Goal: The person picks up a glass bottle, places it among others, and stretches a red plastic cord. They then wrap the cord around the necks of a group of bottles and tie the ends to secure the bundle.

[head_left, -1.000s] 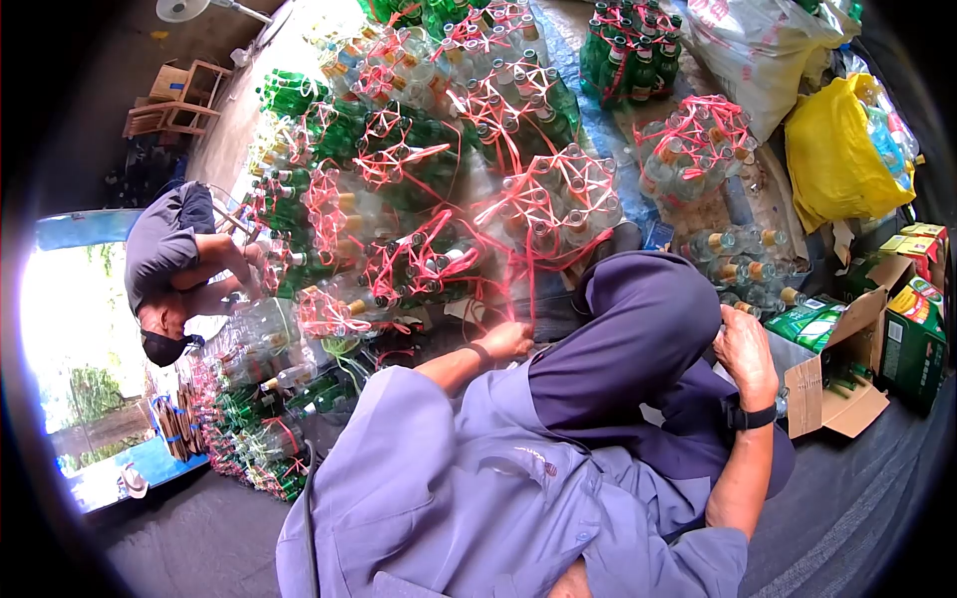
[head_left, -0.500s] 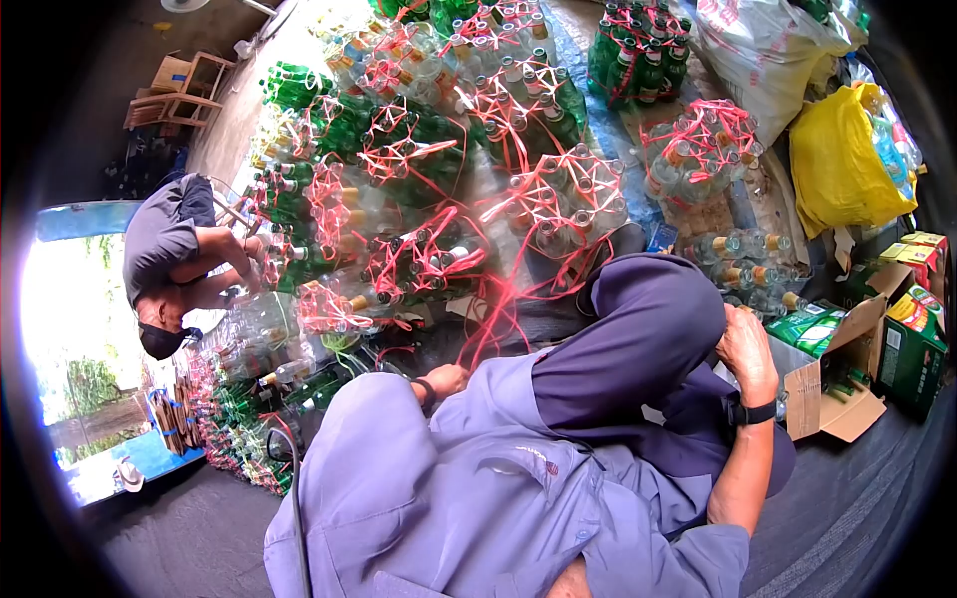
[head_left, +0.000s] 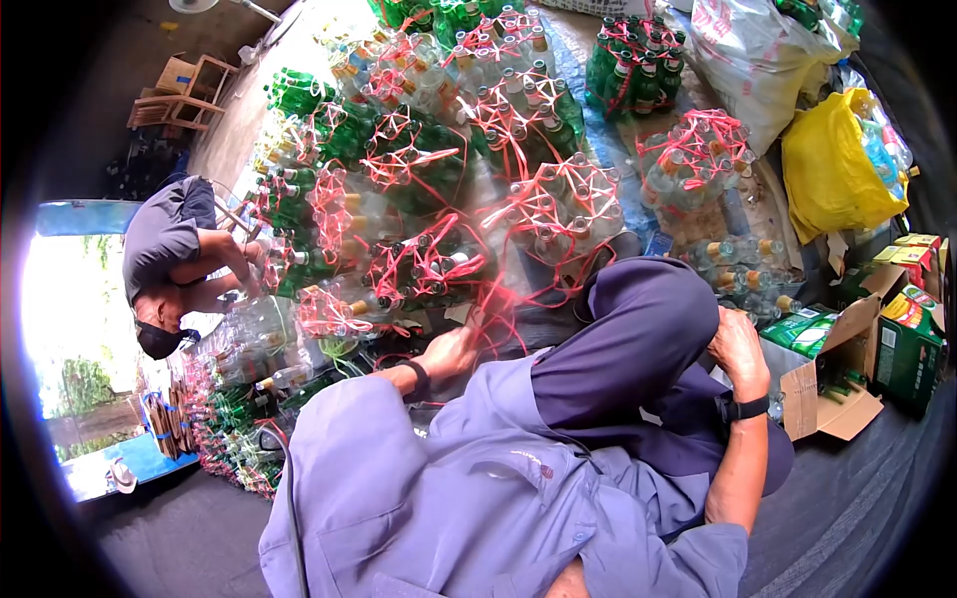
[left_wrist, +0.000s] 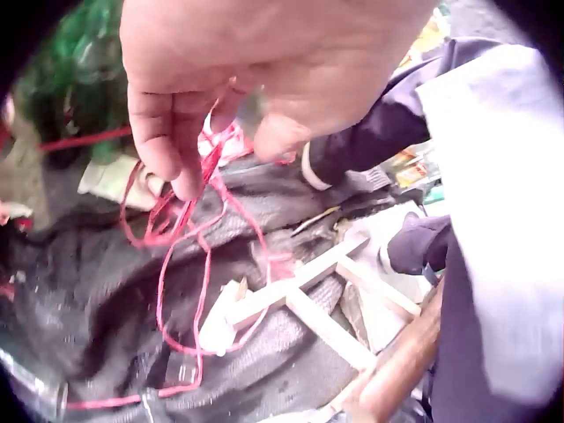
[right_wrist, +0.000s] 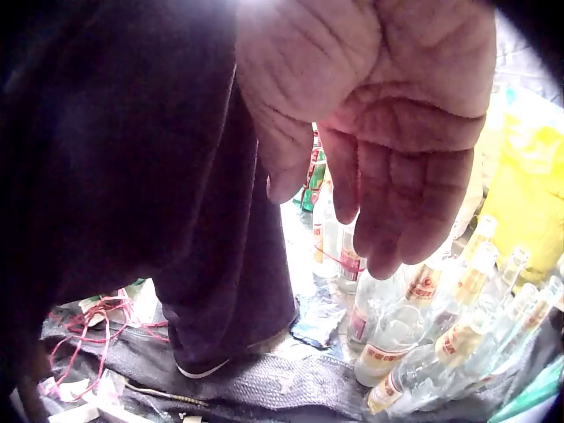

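Note:
My left hand (head_left: 451, 351) is beside my bent leg. In the left wrist view its fingers and thumb pinch pink plastic string (left_wrist: 208, 176), whose loose loops dangle over the dark ground sheet. In the head view, more of this string (head_left: 498, 314) tangles between the hand and the bound bottles (head_left: 563, 204). My right hand (head_left: 738, 344) lies along the outer side of my knee. Seen from the right wrist, the palm (right_wrist: 379, 115) faces the camera, with relaxed fingers and nothing held. Clear glass bottles with labels (right_wrist: 401, 348) stand and lean just beyond those fingertips.
Bundles of green bottles (head_left: 638, 65) and clear ones, tied with pink string, crowd the floor ahead. Opened cartons (head_left: 822, 374) and a yellow sack (head_left: 837, 169) are at the right. Another person (head_left: 174, 259) bends over bottles at the left. Pale wooden sticks (left_wrist: 291, 295) lie below my left hand.
My left hand first drew back toward my body with the string, then moved forward again. The string bunched into looser loops. My right hand has stayed by the knee.

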The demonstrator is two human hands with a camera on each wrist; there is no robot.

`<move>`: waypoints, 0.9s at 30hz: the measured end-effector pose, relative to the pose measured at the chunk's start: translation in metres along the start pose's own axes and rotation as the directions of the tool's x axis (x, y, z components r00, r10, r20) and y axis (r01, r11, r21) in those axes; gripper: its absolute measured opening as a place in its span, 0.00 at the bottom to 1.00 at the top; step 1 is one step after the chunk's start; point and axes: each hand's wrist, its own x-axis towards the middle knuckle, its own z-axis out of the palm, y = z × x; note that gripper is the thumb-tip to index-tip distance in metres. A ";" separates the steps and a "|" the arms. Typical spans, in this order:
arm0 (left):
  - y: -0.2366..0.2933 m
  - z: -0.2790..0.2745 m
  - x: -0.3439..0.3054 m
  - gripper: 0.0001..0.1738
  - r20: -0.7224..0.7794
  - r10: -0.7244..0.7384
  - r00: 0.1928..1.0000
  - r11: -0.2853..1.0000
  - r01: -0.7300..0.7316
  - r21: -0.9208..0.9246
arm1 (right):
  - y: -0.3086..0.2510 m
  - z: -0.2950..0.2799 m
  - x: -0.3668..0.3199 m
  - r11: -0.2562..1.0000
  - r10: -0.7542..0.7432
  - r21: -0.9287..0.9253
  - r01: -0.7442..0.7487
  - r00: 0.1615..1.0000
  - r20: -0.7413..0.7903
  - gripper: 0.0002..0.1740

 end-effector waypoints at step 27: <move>0.070 -0.078 0.162 0.11 -0.148 -0.397 0.906 0.460 0.057 -0.886 | -0.013 -0.012 -0.002 0.998 -0.053 0.014 0.054 0.998 -0.032 0.08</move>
